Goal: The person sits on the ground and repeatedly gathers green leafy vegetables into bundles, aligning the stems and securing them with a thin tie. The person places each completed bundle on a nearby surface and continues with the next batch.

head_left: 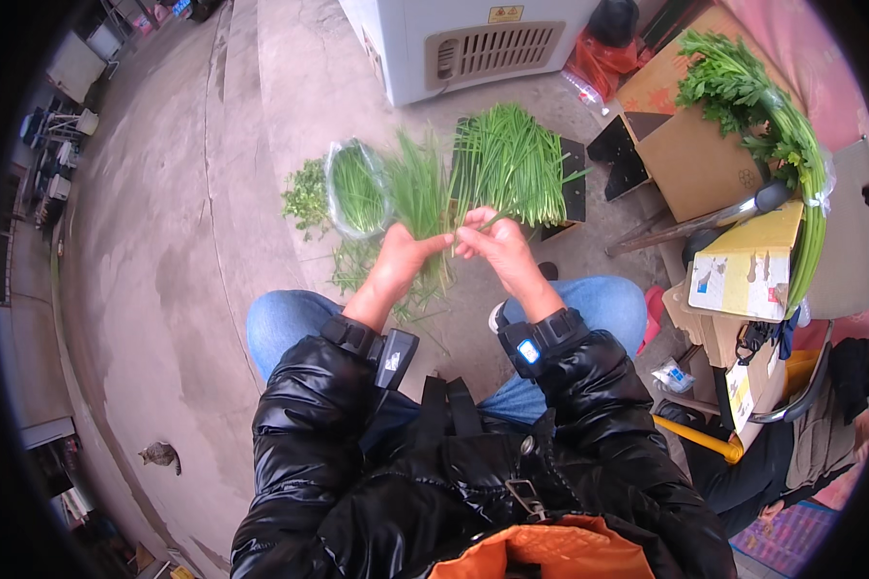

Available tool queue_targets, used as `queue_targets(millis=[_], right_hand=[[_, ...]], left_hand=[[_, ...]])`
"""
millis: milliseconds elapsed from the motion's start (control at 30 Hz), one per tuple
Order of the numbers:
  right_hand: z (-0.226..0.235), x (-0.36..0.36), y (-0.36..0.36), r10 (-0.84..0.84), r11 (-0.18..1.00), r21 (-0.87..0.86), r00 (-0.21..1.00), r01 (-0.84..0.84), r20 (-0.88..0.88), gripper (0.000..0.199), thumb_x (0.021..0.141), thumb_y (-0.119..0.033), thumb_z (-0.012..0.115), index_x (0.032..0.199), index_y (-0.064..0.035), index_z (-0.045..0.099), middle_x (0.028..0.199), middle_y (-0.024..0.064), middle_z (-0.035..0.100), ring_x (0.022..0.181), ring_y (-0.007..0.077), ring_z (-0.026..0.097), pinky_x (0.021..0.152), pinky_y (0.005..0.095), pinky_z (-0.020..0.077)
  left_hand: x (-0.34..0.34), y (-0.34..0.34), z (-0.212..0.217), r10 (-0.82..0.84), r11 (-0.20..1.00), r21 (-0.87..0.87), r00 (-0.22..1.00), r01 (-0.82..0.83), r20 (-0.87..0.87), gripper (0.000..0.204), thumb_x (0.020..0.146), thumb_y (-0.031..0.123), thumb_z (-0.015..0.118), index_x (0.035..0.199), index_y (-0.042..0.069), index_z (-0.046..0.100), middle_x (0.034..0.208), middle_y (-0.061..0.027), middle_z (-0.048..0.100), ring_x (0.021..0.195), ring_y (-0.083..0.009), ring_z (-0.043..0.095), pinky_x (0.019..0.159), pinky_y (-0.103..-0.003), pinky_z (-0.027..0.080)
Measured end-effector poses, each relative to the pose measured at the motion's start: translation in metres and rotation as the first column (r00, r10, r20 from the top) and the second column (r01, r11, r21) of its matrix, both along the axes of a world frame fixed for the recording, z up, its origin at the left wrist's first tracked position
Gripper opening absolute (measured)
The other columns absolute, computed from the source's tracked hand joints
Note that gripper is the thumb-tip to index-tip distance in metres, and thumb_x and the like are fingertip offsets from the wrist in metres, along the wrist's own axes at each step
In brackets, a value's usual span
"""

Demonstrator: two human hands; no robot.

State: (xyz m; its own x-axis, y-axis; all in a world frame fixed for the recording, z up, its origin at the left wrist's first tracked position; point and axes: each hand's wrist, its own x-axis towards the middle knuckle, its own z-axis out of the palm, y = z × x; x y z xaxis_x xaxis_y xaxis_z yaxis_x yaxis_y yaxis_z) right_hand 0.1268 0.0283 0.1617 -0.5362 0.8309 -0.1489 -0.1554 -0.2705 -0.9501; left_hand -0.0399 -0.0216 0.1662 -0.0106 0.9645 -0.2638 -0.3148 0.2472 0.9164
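Note:
My left hand (pixel 396 265) is closed round the lower end of a bunch of chives (pixel 417 183), whose leaves fan out away from me. Beside it, my right hand (pixel 507 253) pinches a few chive strands, its fingertips close to my left thumb. Just beyond my right hand, a thick pile of long green chives (pixel 514 159) lies on a dark box (pixel 574 183). To the left of the held bunch, more chives (pixel 362 193) sit in a clear plastic bag (pixel 332 183). Loose green scraps (pixel 354 261) lie on the ground below the bag.
Leafy herbs (pixel 304 198) lie left of the bag. A white appliance (pixel 483 43) stands ahead. Celery (pixel 811 212) rests over cardboard boxes (pixel 690 159) at right. A person (pixel 787 463) sits at lower right, near a yellow bar (pixel 700 439). A cat (pixel 160 455) is on the concrete at left.

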Motion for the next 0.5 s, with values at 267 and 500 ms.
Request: queue_targets(millis=[267, 500], right_hand=[[-0.0080, 0.0025, 0.0032, 0.037, 0.999, 0.015, 0.992, -0.039, 0.122, 0.020, 0.084, -0.023, 0.063, 0.088, -0.0052, 0.055, 0.076, 0.0011, 0.061, 0.061, 0.0069, 0.053, 0.055, 0.0202, 0.0418], [-0.0018, 0.0019, 0.0016, 0.031, 0.999, -0.032, 0.998, -0.030, 0.058, 0.018, 0.087, -0.022, 0.058, 0.088, -0.0048, 0.054, 0.076, 0.0024, 0.062, 0.057, 0.0067, 0.054, 0.050, 0.0191, 0.0410]], left_hand=[[0.0009, 0.0014, -0.0067, 0.010, 1.000, 0.011, 0.994, -0.008, -0.111, 0.021, 0.081, 0.009, 0.066, 0.100, 0.001, 0.061, 0.082, -0.0028, 0.064, 0.073, -0.0109, 0.058, 0.066, -0.025, 0.047], [-0.0008, 0.0037, -0.0086, 0.179, 0.984, -0.037, 0.970, -0.176, 0.164, 0.021, 0.083, 0.014, 0.065, 0.099, 0.001, 0.059, 0.085, -0.0039, 0.062, 0.072, -0.0130, 0.058, 0.067, -0.027, 0.047]])
